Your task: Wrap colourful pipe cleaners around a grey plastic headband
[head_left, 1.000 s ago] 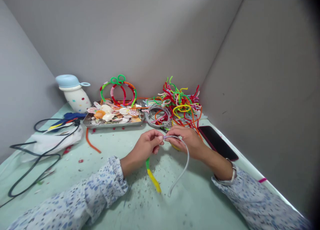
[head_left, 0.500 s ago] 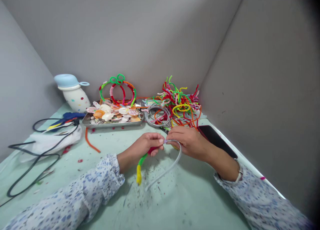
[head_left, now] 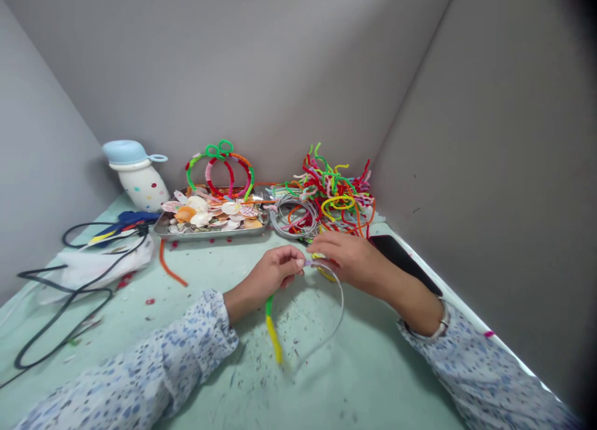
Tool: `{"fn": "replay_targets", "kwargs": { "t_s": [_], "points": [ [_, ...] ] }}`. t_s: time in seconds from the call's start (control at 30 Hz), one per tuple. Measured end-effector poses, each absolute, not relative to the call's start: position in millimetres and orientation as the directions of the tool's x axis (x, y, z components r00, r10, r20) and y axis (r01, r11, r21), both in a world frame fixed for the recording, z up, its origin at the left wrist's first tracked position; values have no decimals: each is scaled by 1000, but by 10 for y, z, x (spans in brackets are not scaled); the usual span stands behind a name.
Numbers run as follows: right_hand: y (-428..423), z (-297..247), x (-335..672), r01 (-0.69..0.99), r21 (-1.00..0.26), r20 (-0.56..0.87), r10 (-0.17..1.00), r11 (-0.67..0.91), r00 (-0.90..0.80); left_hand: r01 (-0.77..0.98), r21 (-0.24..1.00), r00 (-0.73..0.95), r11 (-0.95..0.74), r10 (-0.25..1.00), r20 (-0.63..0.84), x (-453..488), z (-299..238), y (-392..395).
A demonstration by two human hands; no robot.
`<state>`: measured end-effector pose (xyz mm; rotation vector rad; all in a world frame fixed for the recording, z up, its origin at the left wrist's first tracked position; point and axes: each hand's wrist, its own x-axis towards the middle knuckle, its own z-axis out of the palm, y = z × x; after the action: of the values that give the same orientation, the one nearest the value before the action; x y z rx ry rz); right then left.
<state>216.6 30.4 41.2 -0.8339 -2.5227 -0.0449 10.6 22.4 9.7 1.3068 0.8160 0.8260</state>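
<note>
My left hand [head_left: 268, 277] is closed in a pinch on a fuzzy pipe cleaner [head_left: 272, 326], green near the fingers and yellow at its free end, which hangs down toward me. My right hand [head_left: 351, 260] is closed on the top of a thin grey headband [head_left: 336, 310]. The band curves down from my fingers to the table. Fingertips of both hands meet at a small lilac spot on the band's end. Both wrists show speckled blue-white sleeves.
A metal tray [head_left: 209, 229] of seashells stands behind, with a wrapped hoop piece [head_left: 221, 165] upright at it. A pile of pipe cleaners [head_left: 336, 190] and grey bands [head_left: 291, 215] lie right of it. A phone [head_left: 405, 263], a white jar [head_left: 140, 175], black cables [head_left: 69, 280], a loose orange pipe cleaner [head_left: 170, 268].
The pipe cleaner's yellow end has swung back and forth under my left hand. The headband turned in my right hand, its free end sweeping left then back right.
</note>
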Motion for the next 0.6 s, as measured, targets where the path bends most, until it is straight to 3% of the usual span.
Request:
{"fn": "replay_targets", "kwargs": {
  "t_s": [0.1, 0.17, 0.27, 0.4, 0.6],
  "points": [
    [354, 476, 2187, 671, -396, 406, 775, 627, -484, 4, 999, 372, -36, 928, 32, 129, 94, 191],
    [351, 516, 2182, 649, -632, 206, 899, 424, -386, 47, 994, 330, -96, 941, 75, 129, 91, 176],
    [312, 517, 2128, 469, -878, -136, 894, 90, -426, 92, 979, 301, -181, 942, 146, 120, 89, 162],
    [285, 412, 2015, 211, -960, -260, 857, -181, -446, 120, 962, 291, -246, 935, 203, 111, 85, 153],
    [301, 299, 1935, 80, -960, -279, 888, -269, -366, 131, 963, 297, -234, 936, 187, 124, 56, 157]
  ]
}}
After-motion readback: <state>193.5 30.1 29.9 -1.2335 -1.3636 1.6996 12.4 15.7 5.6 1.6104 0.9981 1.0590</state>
